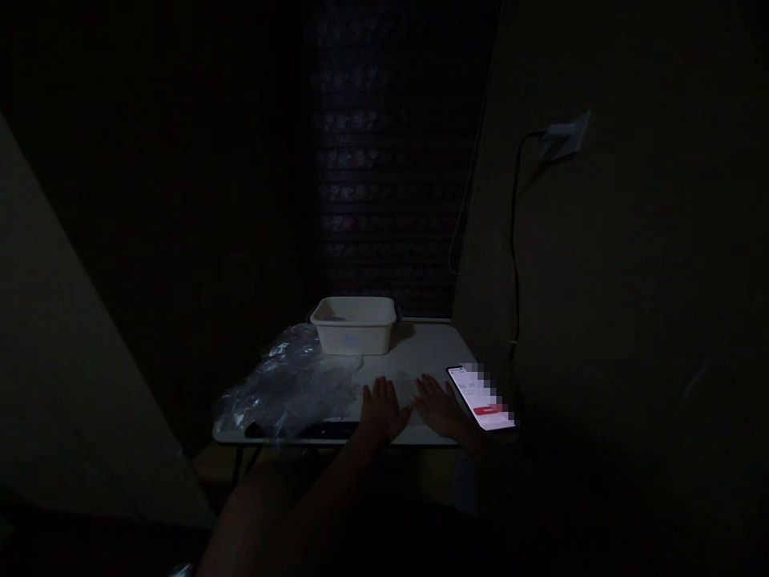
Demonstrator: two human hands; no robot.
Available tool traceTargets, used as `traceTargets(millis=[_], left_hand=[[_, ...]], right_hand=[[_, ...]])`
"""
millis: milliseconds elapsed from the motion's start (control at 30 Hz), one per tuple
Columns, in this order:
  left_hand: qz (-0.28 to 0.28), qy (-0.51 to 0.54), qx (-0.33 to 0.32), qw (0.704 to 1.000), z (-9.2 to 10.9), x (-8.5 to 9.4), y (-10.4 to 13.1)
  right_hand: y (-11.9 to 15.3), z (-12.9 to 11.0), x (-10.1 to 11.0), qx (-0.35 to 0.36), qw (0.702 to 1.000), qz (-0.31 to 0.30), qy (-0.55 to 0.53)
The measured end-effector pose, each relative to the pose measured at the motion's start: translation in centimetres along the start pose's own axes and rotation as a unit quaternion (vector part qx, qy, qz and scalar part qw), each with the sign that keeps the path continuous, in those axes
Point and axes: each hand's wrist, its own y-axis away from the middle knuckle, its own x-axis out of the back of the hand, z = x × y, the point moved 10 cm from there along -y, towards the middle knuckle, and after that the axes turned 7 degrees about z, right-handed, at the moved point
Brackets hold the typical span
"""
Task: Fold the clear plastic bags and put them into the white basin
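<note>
In dim light, my left hand (383,411) lies flat near the front edge of a small white table (429,344), its fingers stretched out. Beside it my right hand (440,407) also rests flat with the fingers apart, and neither holds anything. Between and just beyond the hands is a faint, pale, flat patch that I cannot make out. A crumpled clear plastic bag (291,381) spreads over the table's left side, close to my left hand. To the right of my right hand lies a phone (474,393) with its screen lit.
A white plastic tub (356,336) with dark handles stands at the table's back. Some dark object (330,430) lies along the front edge under the bag. A black cable (515,240) hangs from a wall outlet (565,138) at right. Behind is a dark blind (384,176).
</note>
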Motion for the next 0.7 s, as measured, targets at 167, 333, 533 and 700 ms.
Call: traceTargets(millis=[167,333,533,700], left_hand=[[-0.002,0.002,0.02,1.0,-0.4,0.4,0.1],[0.012,0.012,0.016,1.0,0.0,1.2,-0.1],[0.035,0.025,-0.04,0.998,1.6,1.2,-0.3],[0.028,0.018,-0.044,0.998,1.8,0.4,-0.3]], right_hand=[[0.1,0.9,-0.1,-0.016,1.0,-0.003,0.006],[-0.5,1.0,0.3,-0.015,1.0,0.008,-0.008],[-0.9,-1.5,0.5,0.051,0.998,0.023,-0.031],[-0.5,-2.4,0.3,0.081,0.995,0.035,-0.036]])
